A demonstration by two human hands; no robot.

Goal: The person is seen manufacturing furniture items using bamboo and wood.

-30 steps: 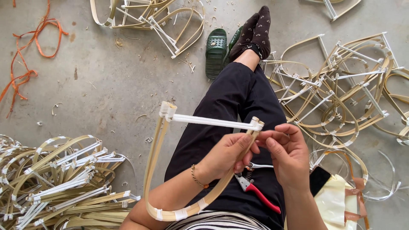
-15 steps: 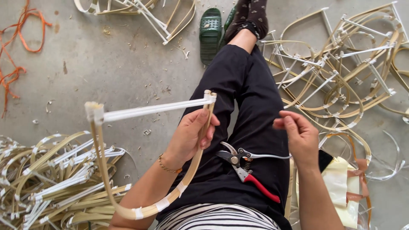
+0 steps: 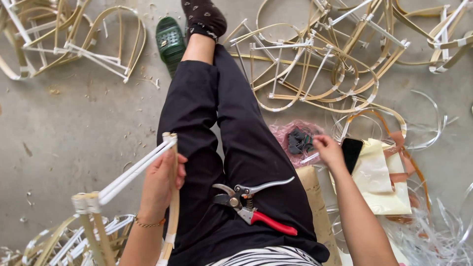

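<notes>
The bamboo frame (image 3: 170,197) is in my left hand (image 3: 160,184), which is closed around its curved strip just below the top corner, so the frame stands beside my left thigh, to the left of the pruning shears (image 3: 251,204) that lie on my lap. Its long axis runs along the bent strip, from the bottom edge of the view up to the corner near my knee, nearly upright in the picture; from that corner the white crossbar (image 3: 133,172) points down and to the left toward the second taped corner (image 3: 84,202). My right hand (image 3: 327,150) is away from the frame, to the right of the shears, with the fingers pinching into the pink plastic bag (image 3: 295,140) of small dark pieces; I cannot tell if it already holds one. I think the frame can twist or slip, because only one hand holds it and the crossbar is long and sticks far out. The shears rest loosely on my leg with the blades partly open, just beside the frame, so if I shift my leg they can slide off to the concrete floor (image 3: 74,128), or my wrist can touch the blade. The black phone (image 3: 351,152) lies close to my right hand, and I could knock it.
</notes>
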